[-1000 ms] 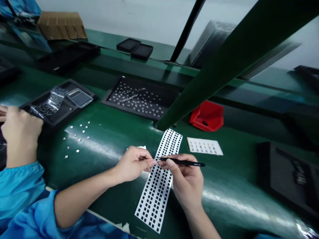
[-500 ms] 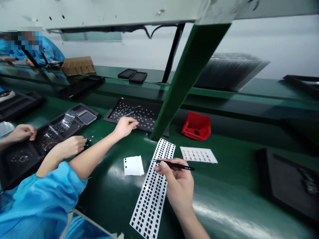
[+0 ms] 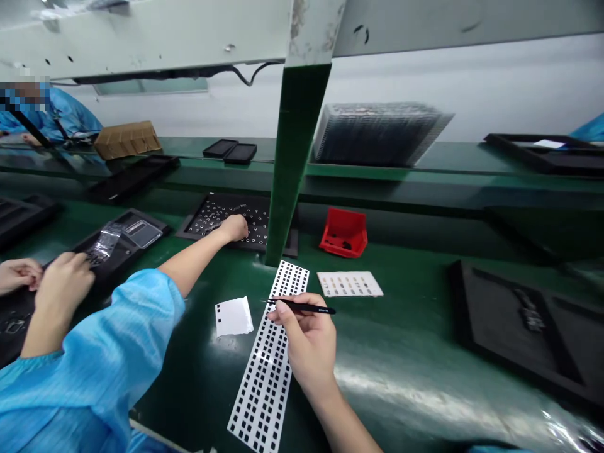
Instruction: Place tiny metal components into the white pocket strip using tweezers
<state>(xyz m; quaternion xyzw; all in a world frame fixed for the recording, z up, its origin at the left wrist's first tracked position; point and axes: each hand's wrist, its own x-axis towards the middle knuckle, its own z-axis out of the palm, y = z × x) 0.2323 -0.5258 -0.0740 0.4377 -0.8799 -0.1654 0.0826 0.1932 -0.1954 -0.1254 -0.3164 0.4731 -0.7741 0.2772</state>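
1. Running lengthwise away from the body, a white strip (image 3: 270, 355) of black squares is laid on the green bench (image 3: 401, 352); its far end is slanted somewhat to the right, and its upper part is half covered by the right hand (image 3: 311, 346).
2. Black tweezers (image 3: 306, 307) are clamped in the right hand; they are held across the strip's long axis, with the tips directed left and ending just past its left edge; whether anything is pinched in them cannot be told.
3. A white sheet (image 3: 234, 318) is placed just left of those tips; its left border is marked with a few black squares.
4. A white card (image 3: 376, 289) is set beyond the right hand, to the right of the strip.
5. A dark tray (image 3: 189, 234), scattered with small pale pieces (image 3: 207, 217), is found past the strip's far end, to the left; its long axis is turned crosswise to the strip; it is overhung by the left hand (image 3: 234, 228), much the nearer one; the fingers are curled together, but whether a piece is held cannot be told.
6. The tray's right end is partly hidden by a green post (image 3: 292, 163).
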